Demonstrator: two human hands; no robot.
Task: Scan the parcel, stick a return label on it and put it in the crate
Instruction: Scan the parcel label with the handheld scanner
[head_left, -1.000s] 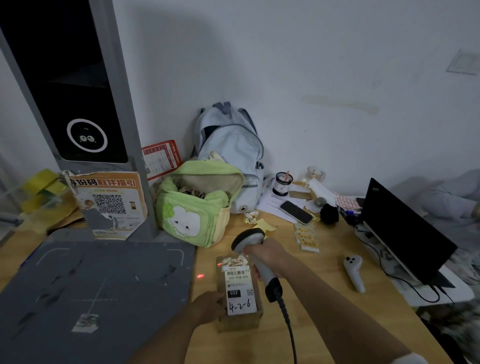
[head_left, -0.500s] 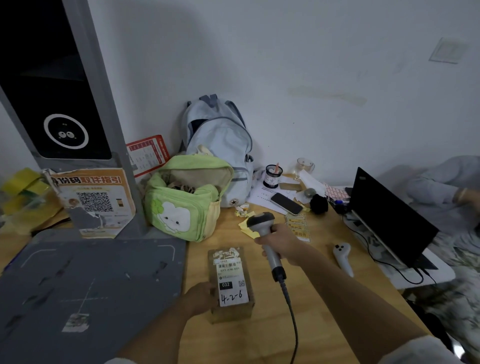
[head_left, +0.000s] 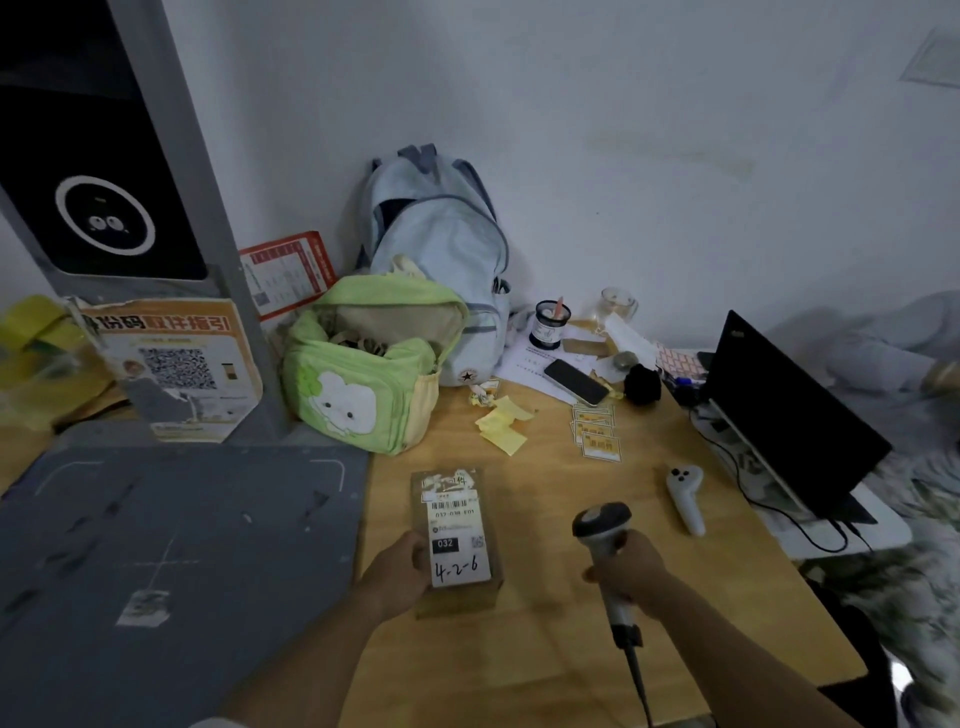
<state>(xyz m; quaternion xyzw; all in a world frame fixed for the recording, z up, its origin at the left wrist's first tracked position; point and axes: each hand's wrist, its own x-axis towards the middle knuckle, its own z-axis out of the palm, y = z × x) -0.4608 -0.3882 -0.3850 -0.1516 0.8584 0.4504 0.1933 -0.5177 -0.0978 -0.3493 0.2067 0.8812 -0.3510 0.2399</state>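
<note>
A small brown cardboard parcel (head_left: 456, 540) lies on the wooden table (head_left: 545, 649), its white shipping label facing up with "4-2-6" written on it. My left hand (head_left: 397, 574) grips the parcel's near left corner. My right hand (head_left: 626, 571) holds a corded barcode scanner (head_left: 602, 525) by its handle, to the right of the parcel and apart from it. A small stack of yellow-edged return labels (head_left: 597, 434) lies farther back on the table. No crate is in view.
A grey scanning mat (head_left: 156, 545) covers the left side below a kiosk post (head_left: 171, 218). A green bag (head_left: 363, 374), a pale blue backpack (head_left: 441, 249), a phone (head_left: 575, 382), yellow notes (head_left: 503, 426), a white controller (head_left: 685, 496) and a laptop (head_left: 789, 415) crowd the back and right.
My right hand has pulled the scanner away from above the parcel, toward me and to the right. The parcel's label is now uncovered. My left hand stays on the parcel.
</note>
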